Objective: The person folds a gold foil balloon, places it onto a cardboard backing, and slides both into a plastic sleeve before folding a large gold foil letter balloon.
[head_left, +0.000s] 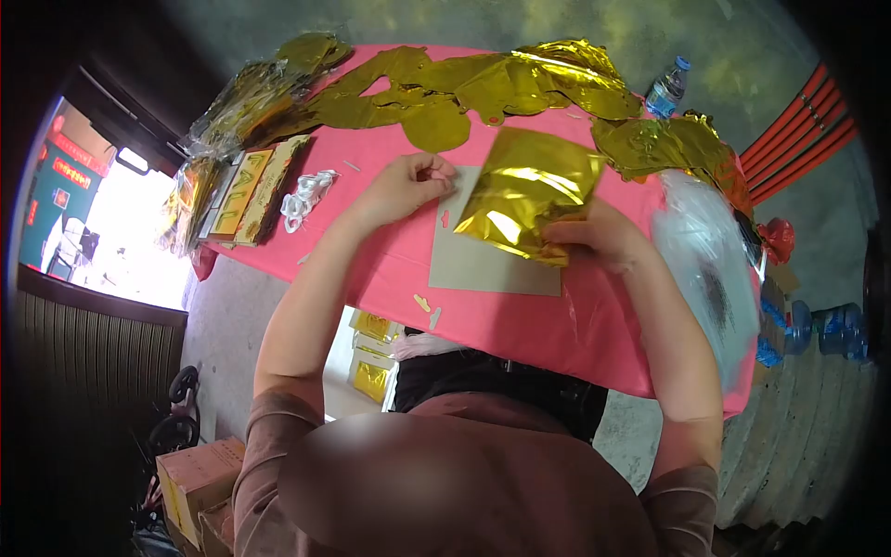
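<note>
My right hand (603, 232) grips a shiny gold foil sheet (534, 186) by its lower right edge, fingers and thumb closed on it. The foil is raised over a flat grey board (492, 274) and covers much of it. By the board's upper left corner is my left hand (413, 188), its fingers curled in toward the thumb; whatever they may pinch is too small to make out. On the board's left part lies a small pink cut-out piece (445, 219). Two small pale pieces, one a tan tab (422, 303), rest near the table's front edge.
A pink cloth (371, 269) covers the table. Overlapping gold foil pieces (436, 125) line its far side. White string (306, 197) and printed cards (251, 190) lie left. A water bottle (668, 88) and clear plastic bag (710, 278) are right. Packaged gold pieces (371, 376) sit below the front edge.
</note>
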### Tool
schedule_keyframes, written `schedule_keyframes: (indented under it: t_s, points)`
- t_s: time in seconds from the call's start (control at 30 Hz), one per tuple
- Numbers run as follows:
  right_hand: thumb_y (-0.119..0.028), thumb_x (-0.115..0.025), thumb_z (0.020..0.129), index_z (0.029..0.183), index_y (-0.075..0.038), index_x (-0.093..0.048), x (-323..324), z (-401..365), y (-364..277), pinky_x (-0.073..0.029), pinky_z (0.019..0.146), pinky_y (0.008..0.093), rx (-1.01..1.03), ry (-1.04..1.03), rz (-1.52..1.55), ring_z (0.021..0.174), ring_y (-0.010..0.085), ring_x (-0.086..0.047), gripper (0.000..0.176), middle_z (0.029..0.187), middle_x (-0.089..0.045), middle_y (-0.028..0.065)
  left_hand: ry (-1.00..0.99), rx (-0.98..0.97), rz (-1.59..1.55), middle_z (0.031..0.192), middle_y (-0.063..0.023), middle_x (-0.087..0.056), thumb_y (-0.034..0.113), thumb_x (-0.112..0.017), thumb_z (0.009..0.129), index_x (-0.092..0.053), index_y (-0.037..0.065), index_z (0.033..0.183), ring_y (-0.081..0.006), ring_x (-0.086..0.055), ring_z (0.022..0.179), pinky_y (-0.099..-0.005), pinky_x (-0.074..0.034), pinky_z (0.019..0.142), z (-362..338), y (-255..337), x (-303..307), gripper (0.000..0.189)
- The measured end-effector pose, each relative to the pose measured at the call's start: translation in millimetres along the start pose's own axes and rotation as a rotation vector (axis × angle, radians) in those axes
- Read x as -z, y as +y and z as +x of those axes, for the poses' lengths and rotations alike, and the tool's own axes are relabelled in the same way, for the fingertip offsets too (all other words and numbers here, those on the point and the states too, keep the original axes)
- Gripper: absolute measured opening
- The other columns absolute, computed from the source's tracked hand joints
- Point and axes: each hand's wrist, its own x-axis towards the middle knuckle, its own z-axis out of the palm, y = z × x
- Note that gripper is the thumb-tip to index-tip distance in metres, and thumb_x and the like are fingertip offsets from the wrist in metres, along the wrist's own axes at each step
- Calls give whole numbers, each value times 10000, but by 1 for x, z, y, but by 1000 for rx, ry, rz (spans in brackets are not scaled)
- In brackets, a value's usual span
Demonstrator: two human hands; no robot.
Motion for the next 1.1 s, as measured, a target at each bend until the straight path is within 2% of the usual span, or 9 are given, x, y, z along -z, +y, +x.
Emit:
schedule_keyframes:
  t_s: [0.07,0.13,0.2,0.23,0.27,0.33,0.37,0.57,1.1]
  points:
    - [-38,-681,763,1095,-22,-574,-11,2,-4,-503,647,244,-45,-17,76,711,102,-587,348,857,-623,32,27,-12,2,882,-7,-588,81,-637,825,-604,-20,1020,-75,-542,784,-221,-464,714,-4,-4,-5,222]
    - [-151,-723,780,876,-95,-640,-8,16,1,-374,463,168,-58,-239,12,581,37,-534,139,748,-628,-9,168,-79,65,891,-24,-596,79,-618,843,-604,-26,1007,-84,-549,786,-229,-469,715,-15,4,-17,196]
    - [-150,-722,782,882,-94,-645,-3,26,11,-369,449,166,-92,-258,-20,563,35,-532,138,733,-628,-7,219,-130,91,944,-61,-604,74,-613,844,-596,-29,1015,-108,-566,775,-247,-477,710,-24,10,-31,201]
    - [-149,-720,784,888,-92,-649,-1,29,13,-364,434,163,-125,-274,-57,544,33,-530,137,717,-629,-5,199,-168,260,1013,-117,-601,65,-624,822,-587,-20,1037,-201,-593,859,-315,-486,784,-29,20,-37,234]
    - [-149,-720,784,888,-92,-649,-1,31,16,-364,434,163,-130,-275,-57,544,33,-530,137,717,-629,-5,199,-165,257,1013,-117,-601,65,-624,822,-587,-20,1037,-201,-593,859,-315,-486,784,-32,19,-46,234]
    - [-140,-714,776,905,-92,-643,-1,33,17,-351,397,162,-180,-221,-57,490,40,-515,155,681,-624,-2,194,-499,459,1072,-154,-582,78,-644,802,-586,-12,1039,-299,-557,991,-384,-457,877,-35,16,-60,260]
    - [-140,-714,776,905,-92,-643,0,34,17,-351,397,162,-181,-221,-57,490,40,-515,155,681,-624,-2,105,-510,491,1217,-188,-529,124,-649,810,-563,13,1139,-367,-457,1176,-442,-386,986,-35,13,-65,357]
    - [-136,-712,747,896,-95,-644,0,35,6,-350,367,170,-317,-171,-136,450,49,-497,169,651,-616,5,-105,-436,761,1491,-191,-241,276,-584,879,-342,90,1407,-357,-204,1393,-476,-204,1114,-44,10,-87,610]
    - [-159,-694,783,929,-28,-597,-3,25,10,-396,340,229,-189,-104,-284,402,99,-526,219,610,-595,40,-179,-353,899,1506,-188,-212,365,-480,931,-282,148,1445,-346,-195,1400,-507,-156,1120,-42,7,-92,592]
